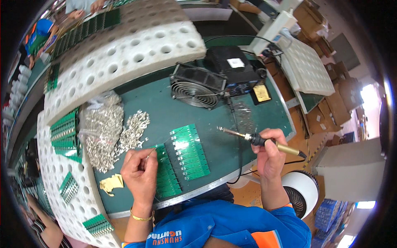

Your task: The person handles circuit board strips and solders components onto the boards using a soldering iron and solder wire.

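In my right hand (271, 155) is a soldering iron (258, 139) with a black and gold handle. Its metal tip points left, raised and apart from the boards. My left hand (140, 170) is closed in a pinch on a thin, wire-like piece (150, 153), at the upper left edge of a green circuit board panel (167, 175). What kind of piece it is I cannot make out. A second green panel (192, 151), with a row of pale pads on its left side, lies just right of the first.
Beyond my left hand sit loose small metal parts (134, 129) and a bag full of them (103, 124). White foam blocks (124, 56) edge the table. A fan (196, 89), black soldering station (233, 68) and yellow sponge (261, 93) stand behind. The iron's cable (238, 153) crosses the right side.
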The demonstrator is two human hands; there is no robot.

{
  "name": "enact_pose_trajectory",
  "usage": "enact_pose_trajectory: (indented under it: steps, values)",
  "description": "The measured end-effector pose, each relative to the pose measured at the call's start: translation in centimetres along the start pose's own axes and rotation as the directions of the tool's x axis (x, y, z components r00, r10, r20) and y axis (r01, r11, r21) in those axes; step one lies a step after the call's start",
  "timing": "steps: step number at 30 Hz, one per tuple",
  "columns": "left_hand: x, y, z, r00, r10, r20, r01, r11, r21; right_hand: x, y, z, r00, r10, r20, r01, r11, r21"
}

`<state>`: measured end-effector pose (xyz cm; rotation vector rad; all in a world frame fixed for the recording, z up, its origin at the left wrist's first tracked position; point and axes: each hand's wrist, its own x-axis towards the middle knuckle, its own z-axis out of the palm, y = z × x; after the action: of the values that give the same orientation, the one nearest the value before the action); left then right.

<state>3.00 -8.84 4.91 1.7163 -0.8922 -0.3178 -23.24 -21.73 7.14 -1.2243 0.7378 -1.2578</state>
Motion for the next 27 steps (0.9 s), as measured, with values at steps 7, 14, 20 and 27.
enact_pose_trajectory:
  steps: [7, 14, 20, 27]
  values:
    - [0.4, 0.8, 0.7, 0.999, 0.011, 0.036, -0.013, 0.997, 0.070, -0.9, 2.1, 3.1, 0.946, -0.118, 0.302, 0.250, 0.859, -0.447]
    - [1.0, 0.4, 1.1, 0.993, 0.107, 0.042, -0.113, 0.979, 0.168, 0.2, 3.1, 6.1, 0.837, -0.266, 0.478, 0.510, 0.695, -0.506]
    - [1.0, -0.1, 0.1, 0.997, 0.074, 0.027, -0.077, 0.984, 0.161, 0.7, 4.1, 6.5, 0.835, -0.259, 0.486, 0.509, 0.702, -0.499]
    - [0.6, -0.5, -0.8, 1.000, -0.001, 0.003, 0.000, 0.989, 0.149, 0.7, 4.9, 7.1, 0.827, -0.237, 0.510, 0.511, 0.697, -0.504]
